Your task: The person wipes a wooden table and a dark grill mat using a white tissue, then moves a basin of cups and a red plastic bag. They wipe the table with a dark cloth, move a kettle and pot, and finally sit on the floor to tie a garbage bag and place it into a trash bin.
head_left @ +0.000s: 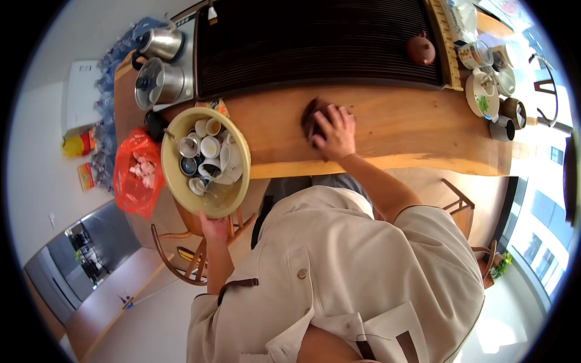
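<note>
My right hand [338, 134] lies over a dark brown cloth [310, 119], pressed against the wooden table [408, 122]. Some motion blur surrounds it. At the left, my left hand [213, 226] holds the near side of a cream-coloured plastic basin [245, 149], which overhangs the table's front edge. Inside the basin are several small teacups [210, 147], a tea strainer [188, 146] and other white tea ware, with a little liquid at the bottom. My left fingers are partly hidden by the basin.
A slatted dark tea tray [317, 50] bears a clay teapot [420, 49]. Metal kettles [170, 81] stand at the far left, beside a red plastic bag [136, 181] holding crumpled tissues. Bowls and jars [481, 93] crowd the right end. Wooden chairs [195, 258] stand below.
</note>
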The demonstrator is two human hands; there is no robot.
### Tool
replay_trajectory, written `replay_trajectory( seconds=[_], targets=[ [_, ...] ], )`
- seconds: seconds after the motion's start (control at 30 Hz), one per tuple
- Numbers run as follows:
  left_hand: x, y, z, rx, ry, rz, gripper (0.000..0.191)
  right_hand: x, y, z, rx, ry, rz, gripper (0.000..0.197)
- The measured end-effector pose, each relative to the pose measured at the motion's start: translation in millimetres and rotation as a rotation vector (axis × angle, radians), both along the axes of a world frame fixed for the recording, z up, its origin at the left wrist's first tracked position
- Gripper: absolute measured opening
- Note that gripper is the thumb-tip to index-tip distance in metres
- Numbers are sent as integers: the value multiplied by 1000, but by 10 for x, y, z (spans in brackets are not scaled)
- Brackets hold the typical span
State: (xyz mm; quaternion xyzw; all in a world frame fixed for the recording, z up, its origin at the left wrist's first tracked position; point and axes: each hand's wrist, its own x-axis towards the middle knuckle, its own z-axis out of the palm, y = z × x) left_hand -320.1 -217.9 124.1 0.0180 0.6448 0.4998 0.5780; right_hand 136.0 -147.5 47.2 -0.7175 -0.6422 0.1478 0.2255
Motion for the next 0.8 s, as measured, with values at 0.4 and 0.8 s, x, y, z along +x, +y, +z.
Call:
replay_trajectory(
  seconds=[0.4,0.8],
  targets=[
    [-1358,-236,-277,1,112,1,40,-1378,698,-125,48,-115,-89,64],
    [-2470,-308,-538,-199,263,-129,44,-1615,87,-230,33,-334,-76,60]
  ],
)
